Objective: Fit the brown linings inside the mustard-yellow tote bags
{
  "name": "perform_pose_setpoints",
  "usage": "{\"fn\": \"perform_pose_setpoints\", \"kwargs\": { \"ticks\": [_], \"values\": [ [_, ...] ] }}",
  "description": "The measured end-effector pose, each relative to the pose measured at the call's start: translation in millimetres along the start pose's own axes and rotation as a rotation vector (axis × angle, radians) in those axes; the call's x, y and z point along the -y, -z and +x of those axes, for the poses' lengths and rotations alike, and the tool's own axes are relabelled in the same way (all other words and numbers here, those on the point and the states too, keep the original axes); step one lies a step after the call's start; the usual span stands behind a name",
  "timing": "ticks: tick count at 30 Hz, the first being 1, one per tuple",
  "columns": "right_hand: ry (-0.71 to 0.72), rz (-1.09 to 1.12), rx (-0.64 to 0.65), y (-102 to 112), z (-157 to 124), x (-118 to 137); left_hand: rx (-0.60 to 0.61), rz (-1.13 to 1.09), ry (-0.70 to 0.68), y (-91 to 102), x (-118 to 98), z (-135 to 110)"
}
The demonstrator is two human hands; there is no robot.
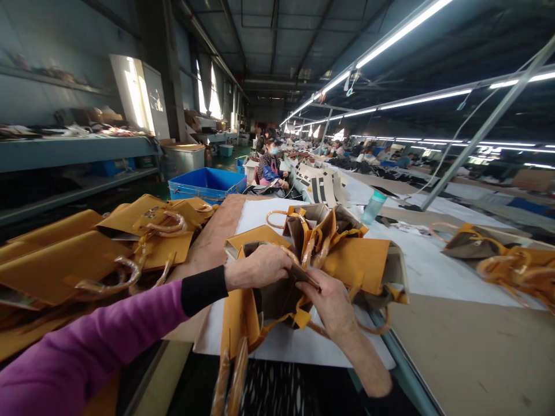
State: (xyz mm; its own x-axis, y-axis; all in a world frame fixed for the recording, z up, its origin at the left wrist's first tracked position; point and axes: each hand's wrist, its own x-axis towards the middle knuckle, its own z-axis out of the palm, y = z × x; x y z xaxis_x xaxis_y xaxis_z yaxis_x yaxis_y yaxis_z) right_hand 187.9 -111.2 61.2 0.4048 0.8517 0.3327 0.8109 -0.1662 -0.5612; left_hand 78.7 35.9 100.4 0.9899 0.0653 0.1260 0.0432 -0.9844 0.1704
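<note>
In front of me a yellow handbag [241, 315] stands open on the white-covered worktable, its grey-brown lining [275, 297] showing. My left hand [264, 267] reaches over from the left and pinches a dark edge of the bag at its mouth. From the right, my right hand [332, 303] grips the same dark piece between thumb and fingers. Plastic-wrapped handles [239, 370] hang down at the bag's near side. More yellow bags [359, 263] crowd right behind my hands, with handles sticking up. My fingers partly hide the piece they hold.
Yellow bags [56, 266] are piled at left, and others [511, 260] lie at right. A blue bin [208, 184] stands beyond the table's left side. A teal bottle [373, 207] stands behind the bags. A person [271, 164] sits farther back; a slanted metal pole [485, 127] rises at right.
</note>
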Motion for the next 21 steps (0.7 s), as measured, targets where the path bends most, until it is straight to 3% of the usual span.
{"fn": "perform_pose_setpoints", "kwargs": {
  "ticks": [4,12,17,21],
  "values": [
    [-0.032,0.099,0.024,-1,7,1,-0.045,0.177,0.179,-6.7,7,-8],
    [-0.006,0.010,0.012,-5,6,-6,-0.211,0.028,0.191,0.6,17,-14],
    [-0.067,0.046,0.008,-4,9,-7,-0.165,-0.079,0.212,-0.8,21,-11],
    [-0.088,0.064,0.004,-4,12,-13,-0.195,-0.126,0.263,-5.2,27,-10]
  ]
}}
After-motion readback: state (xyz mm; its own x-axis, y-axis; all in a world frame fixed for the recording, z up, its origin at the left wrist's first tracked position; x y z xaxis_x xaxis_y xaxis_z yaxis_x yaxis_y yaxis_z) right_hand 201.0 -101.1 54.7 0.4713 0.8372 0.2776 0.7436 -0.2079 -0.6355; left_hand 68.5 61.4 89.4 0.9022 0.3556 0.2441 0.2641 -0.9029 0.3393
